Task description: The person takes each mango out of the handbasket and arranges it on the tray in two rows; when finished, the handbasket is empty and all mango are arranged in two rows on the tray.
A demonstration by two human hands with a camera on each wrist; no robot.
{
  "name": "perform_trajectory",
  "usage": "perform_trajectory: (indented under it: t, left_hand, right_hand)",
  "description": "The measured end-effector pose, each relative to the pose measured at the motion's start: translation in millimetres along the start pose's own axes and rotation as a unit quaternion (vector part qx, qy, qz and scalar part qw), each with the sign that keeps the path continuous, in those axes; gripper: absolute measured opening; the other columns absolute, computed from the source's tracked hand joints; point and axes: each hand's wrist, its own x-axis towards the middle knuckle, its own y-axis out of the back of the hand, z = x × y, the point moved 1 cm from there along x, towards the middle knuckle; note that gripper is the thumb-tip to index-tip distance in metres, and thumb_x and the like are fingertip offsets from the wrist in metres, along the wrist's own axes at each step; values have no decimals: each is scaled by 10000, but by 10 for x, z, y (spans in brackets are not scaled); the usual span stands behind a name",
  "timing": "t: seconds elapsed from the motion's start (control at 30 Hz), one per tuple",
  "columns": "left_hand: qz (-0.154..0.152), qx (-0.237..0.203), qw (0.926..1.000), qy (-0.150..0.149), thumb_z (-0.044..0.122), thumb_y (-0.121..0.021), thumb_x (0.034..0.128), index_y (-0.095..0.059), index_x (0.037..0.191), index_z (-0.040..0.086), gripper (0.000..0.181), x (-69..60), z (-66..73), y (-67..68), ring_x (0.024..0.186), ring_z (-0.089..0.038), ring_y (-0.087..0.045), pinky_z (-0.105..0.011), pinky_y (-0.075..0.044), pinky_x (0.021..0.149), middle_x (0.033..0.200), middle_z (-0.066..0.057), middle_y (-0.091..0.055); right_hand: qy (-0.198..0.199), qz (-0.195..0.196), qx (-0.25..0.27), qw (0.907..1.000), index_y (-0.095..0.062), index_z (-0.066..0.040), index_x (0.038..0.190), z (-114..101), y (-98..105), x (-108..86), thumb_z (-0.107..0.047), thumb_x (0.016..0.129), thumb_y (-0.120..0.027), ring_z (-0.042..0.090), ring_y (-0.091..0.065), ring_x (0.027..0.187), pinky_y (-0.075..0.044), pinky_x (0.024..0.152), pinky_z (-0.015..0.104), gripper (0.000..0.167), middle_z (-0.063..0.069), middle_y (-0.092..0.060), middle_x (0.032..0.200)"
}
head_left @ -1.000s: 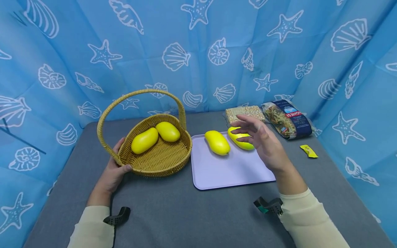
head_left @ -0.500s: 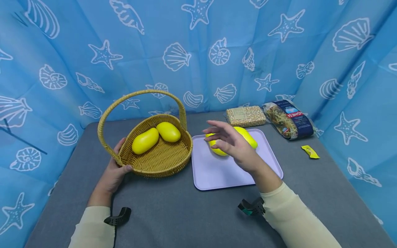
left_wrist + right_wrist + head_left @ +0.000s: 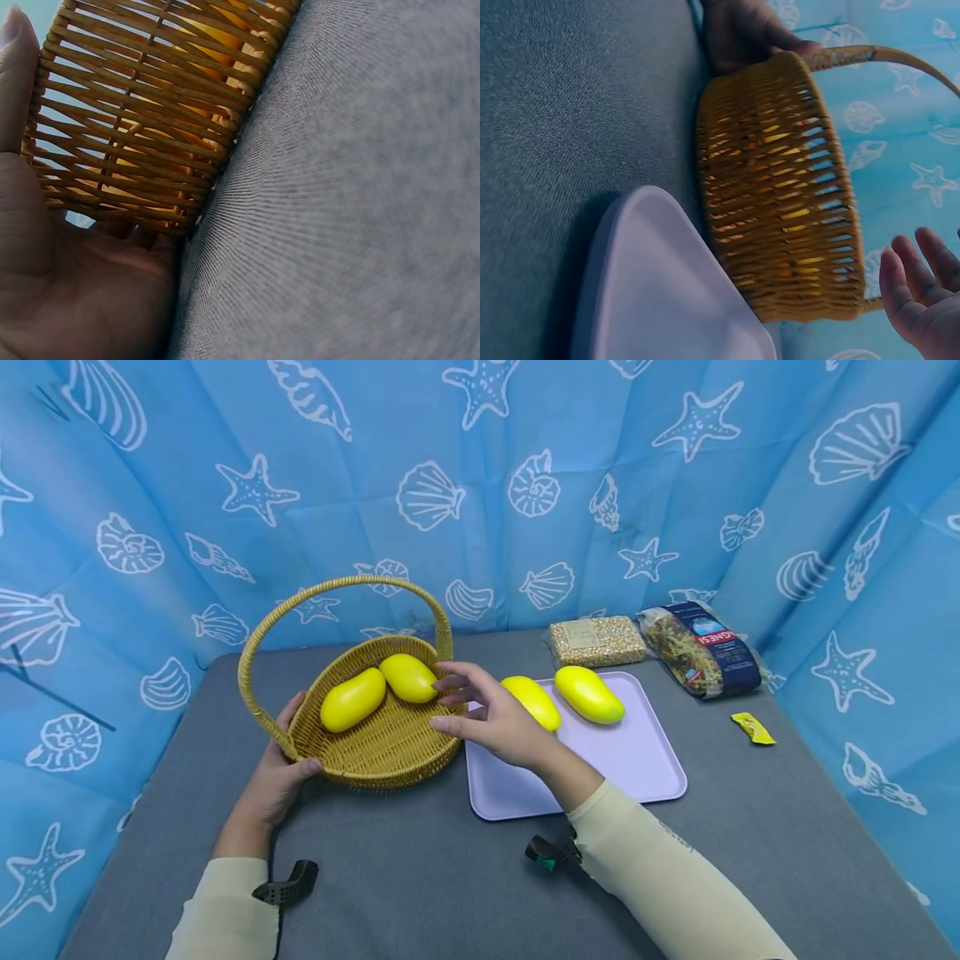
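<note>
A wicker basket (image 3: 375, 768) with a tall arched handle stands on the left of the table, holding two yellow mangoes, a left mango (image 3: 352, 700) and a right mango (image 3: 408, 678). My left hand (image 3: 273, 781) grips its left side, thumb over the rim; the left wrist view shows the palm against the weave. My right hand (image 3: 498, 718) hovers by the basket's right rim, fingers spread and holding nothing. On the lilac tray (image 3: 637, 768) lie a mango (image 3: 534, 702) partly hidden by the right hand and another mango (image 3: 589, 695).
Behind the tray lies a clear pack of pale grains (image 3: 597, 642). To its right are a dark-blue labelled food bag (image 3: 701, 649) and a small yellow wrapper (image 3: 753, 728). A blue seashell curtain (image 3: 480, 560) hangs behind the grey table (image 3: 420, 885).
My right hand has moved left from above the tray's far mango to the basket's right rim, uncovering that mango. My left hand and the basket have stayed put.
</note>
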Motion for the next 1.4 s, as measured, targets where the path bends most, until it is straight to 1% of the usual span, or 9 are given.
perform_trajectory:
  t: [0.17,0.3,0.57,0.67,0.8,0.93,1.07,1.23,1.4]
  left_hand:
    - [-8,-28,10000,-19,-72,-726,1017,-78,1772,195,1030,-2,3,10,1468,-214,-415,-275,-463,1092,1774,-166,-150]
    - [-10,-32,10000,-2,-74,-727,1017,-66,1771,183,1036,0,4,4,1474,-212,-409,-277,-463,1094,1779,-166,-138]
    - [-27,-86,9999,58,-49,-733,1023,-82,1772,211,1025,7,0,-3,1468,-212,-419,-284,-459,1099,1774,-167,-156]
    - [-13,-84,9999,59,-51,-736,1019,-77,1771,202,1032,11,2,-3,1464,-215,-423,-286,-459,1099,1771,-171,-161]
    - [-3,-44,10000,62,-42,-745,1017,-80,1771,201,1034,10,3,-4,1466,-217,-416,-285,-455,1103,1770,-173,-162]
    - [-6,-24,10000,55,-29,-747,1019,-78,1770,198,1031,8,7,-6,1471,-228,-408,-288,-453,1108,1766,-180,-166]
    - [15,-27,10000,72,-37,-746,1017,-93,1771,219,1029,11,5,-8,1473,-221,-408,-285,-461,1100,1768,-181,-162]
    - [-35,48,9999,91,-51,-744,1014,-76,1771,202,1041,12,-12,-19,1477,-214,-401,-285,-474,1089,1777,-178,-135]
    - [20,-1,10000,17,-40,-754,1012,-94,1770,196,1033,11,0,-15,1468,-207,-403,-272,-482,1072,1775,-181,-129]
  right_hand:
    - [-16,46,-235,9997,-428,-154,1646,47,-119,172,-297,1022,-766,371,-545,1376,-481,1084,575,723,194,-538,1542]
    - [-77,54,-424,9991,-415,-156,1660,90,-180,303,-331,1021,-775,389,-500,1425,-450,1109,616,754,196,-501,1580]
    - [-395,223,-1264,9909,-413,-121,1666,176,-281,569,-422,1006,-796,326,-466,1457,-426,1152,561,820,150,-482,1613]
    - [-577,247,-1740,9827,-397,-126,1677,199,-318,669,-484,997,-796,308,-412,1506,-382,1185,551,865,118,-430,1665]
    - [-928,33,-2342,9677,-326,-184,1718,218,-366,771,-567,976,-789,300,-284,1582,-306,1224,568,955,93,-307,1745]
    - [-1208,-196,-2642,9567,-260,-202,1744,241,-403,858,-573,973,-789,318,-227,1606,-285,1233,581,1005,115,-245,1769]
    - [-1454,-274,-2823,9479,-204,-200,1760,301,-454,931,-558,982,-788,344,-201,1614,-289,1231,585,1036,136,-202,1778]
    - [-1727,-235,-3216,9307,-155,-229,1771,393,-543,971,-536,1005,-773,380,-158,1622,-325,1213,591,1031,156,-157,1782]
    - [-1805,-179,-3603,9150,-236,-241,1760,417,-621,1002,-504,1055,-717,384,-266,1575,-429,1143,560,893,208,-212,1737]
